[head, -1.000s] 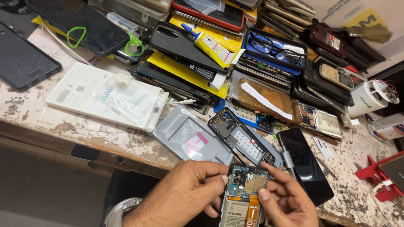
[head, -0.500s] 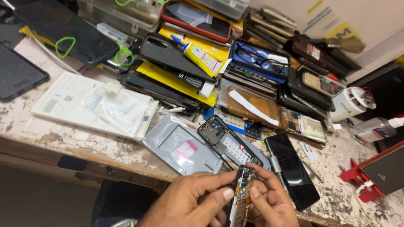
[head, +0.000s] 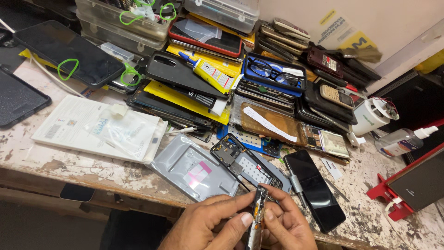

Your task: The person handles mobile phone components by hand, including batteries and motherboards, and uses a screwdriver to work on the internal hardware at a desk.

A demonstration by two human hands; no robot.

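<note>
Both hands held an opened phone body [head: 255, 221] edge-on at the bottom of the view, just over the near edge of the desk [head: 92, 173]. It showed as a thin strip with exposed circuit parts, some green and orange, along its narrow side. The left hand [head: 210, 227] pinched it from the left with thumb and fingers, and the right hand [head: 284, 224] closed on it from the right, fingertips pressed to its edge.

The desk was a worn wooden top, its white paint chipped and stained. Just beyond the hands lay a black phone frame [head: 243, 162], a grey back cover [head: 192, 169] with a pink sticker, and a black phone [head: 314, 190] face up. A pale wall rose behind, at the upper right.

A flat white package [head: 99, 129] in clear plastic lay at the left. A yellow and blue tube [head: 208, 71] rested on a heap of stacked phones and cases. A clear bottle [head: 400, 141] lay on its side at the right, near a white cup [head: 372, 115] and a red stand [head: 400, 194]. A yellow and white label [head: 342, 28] was fixed on the wall.
</note>
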